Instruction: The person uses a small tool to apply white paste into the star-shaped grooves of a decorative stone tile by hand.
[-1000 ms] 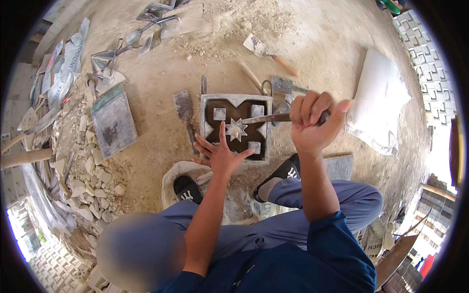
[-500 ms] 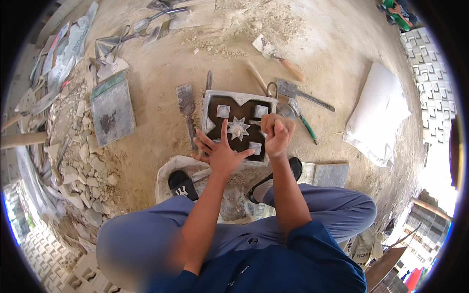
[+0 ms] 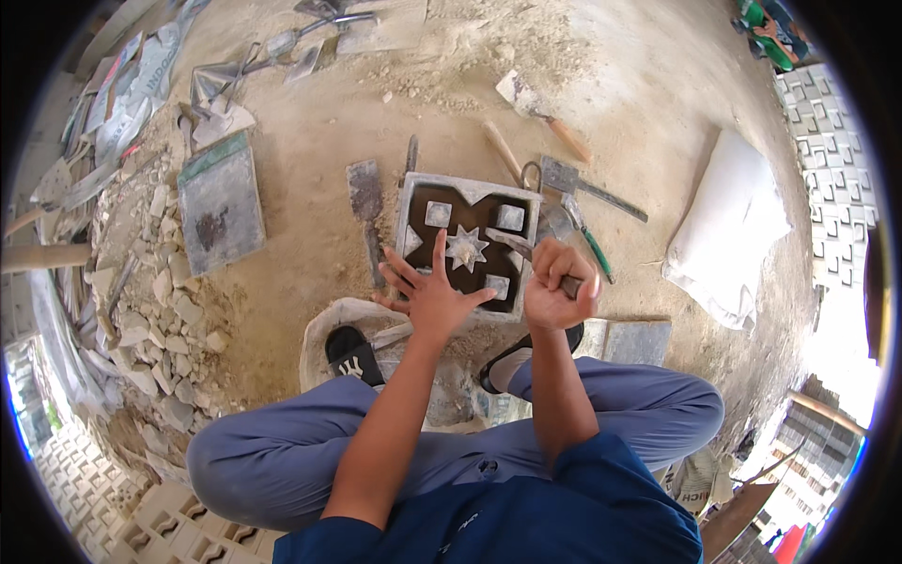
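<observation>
Mould: square grey mould with a crusted rim point(image 3: 407, 209), flat on the sandy tan earth floor point(image 3: 310, 169), partly beneath the left hand point(image 3: 437, 299) and just left of the right hand point(image 3: 556, 296).
Left hand: fingers spread apart; index fingertip just below the far left of four square pale-grey blocks point(image 3: 438, 214), thumb tip beside the near right one. Firmness of contact cannot be told.
Right hand: curled tight round the handle of a narrow grey metal-bladed tool point(image 3: 513, 243); the blade crosses the right rim, tip between star and far right block.
Concealed: part of the near rim, behind the left hand; most of the tool's handle, within the fist. Whether the blade tip touches the infill cannot be told.
Star: pale-grey, eight-pointed point(image 3: 467, 248), rough and raised at its centre.
Infill: dark brown point(image 3: 470, 212), smooth-looking, around star and blocks.
Scraper: flat, rust-stained metal point(image 3: 365, 193), left of the mould.
</observation>
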`<act>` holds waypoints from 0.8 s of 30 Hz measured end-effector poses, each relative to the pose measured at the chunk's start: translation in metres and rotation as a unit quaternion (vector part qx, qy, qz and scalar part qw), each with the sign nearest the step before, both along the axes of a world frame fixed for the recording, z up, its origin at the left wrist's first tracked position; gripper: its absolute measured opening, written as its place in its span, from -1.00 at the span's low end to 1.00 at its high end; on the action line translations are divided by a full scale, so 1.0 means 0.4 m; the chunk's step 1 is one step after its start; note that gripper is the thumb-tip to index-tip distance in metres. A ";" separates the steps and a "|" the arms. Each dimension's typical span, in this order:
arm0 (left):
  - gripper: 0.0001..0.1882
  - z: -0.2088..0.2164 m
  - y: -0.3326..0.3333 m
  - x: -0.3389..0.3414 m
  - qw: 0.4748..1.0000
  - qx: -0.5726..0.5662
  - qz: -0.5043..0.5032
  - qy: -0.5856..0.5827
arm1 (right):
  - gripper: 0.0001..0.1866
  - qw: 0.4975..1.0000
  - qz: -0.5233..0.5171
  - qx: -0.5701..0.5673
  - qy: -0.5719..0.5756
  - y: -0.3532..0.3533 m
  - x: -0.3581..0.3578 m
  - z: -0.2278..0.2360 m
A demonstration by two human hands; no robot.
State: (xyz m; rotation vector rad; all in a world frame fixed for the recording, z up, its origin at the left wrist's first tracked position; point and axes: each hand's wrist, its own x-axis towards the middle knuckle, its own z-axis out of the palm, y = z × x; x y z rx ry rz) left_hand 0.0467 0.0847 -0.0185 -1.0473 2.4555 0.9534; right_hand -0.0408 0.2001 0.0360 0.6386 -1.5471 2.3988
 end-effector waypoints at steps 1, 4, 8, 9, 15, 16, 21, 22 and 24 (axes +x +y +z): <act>0.43 0.009 0.009 -0.005 1.000 0.001 -0.006 0.008 | -0.27 1.000 -0.001 0.004 -0.003 0.002 -0.003 -0.020; 0.43 0.011 0.020 0.002 1.000 0.006 -0.015 0.006 | -0.29 0.998 -0.046 0.048 -0.004 -0.028 -0.020 -0.064; 0.43 0.020 0.017 -0.006 1.000 0.001 -0.008 -0.012 | -0.36 0.998 -0.059 -0.016 -0.030 -0.019 -0.034 -0.049; 0.43 0.027 0.019 -0.012 1.000 0.002 -0.015 -0.022 | -0.32 0.999 -0.054 0.001 -0.005 -0.020 -0.038 -0.055; 0.42 0.012 0.008 0.001 1.000 -0.001 -0.011 -0.011 | -0.24 0.974 0.174 0.087 -0.116 0.040 -0.088 -0.027; 0.42 0.008 0.014 -0.001 1.000 0.002 -0.015 -0.005 | -0.27 0.977 0.155 0.093 -0.116 0.056 -0.121 -0.035; 0.42 0.003 0.010 0.004 1.000 -0.002 -0.011 -0.004 | -0.36 0.977 0.121 0.045 -0.169 0.039 -0.132 -0.002; 0.42 0.004 0.012 0.005 1.000 -0.001 -0.011 -0.006 | -0.35 0.985 0.094 0.044 -0.137 0.040 -0.108 0.005; 0.42 0.004 0.015 0.003 1.000 0.001 -0.008 0.026 | -0.31 0.993 0.058 0.031 -0.097 0.032 -0.084 -0.014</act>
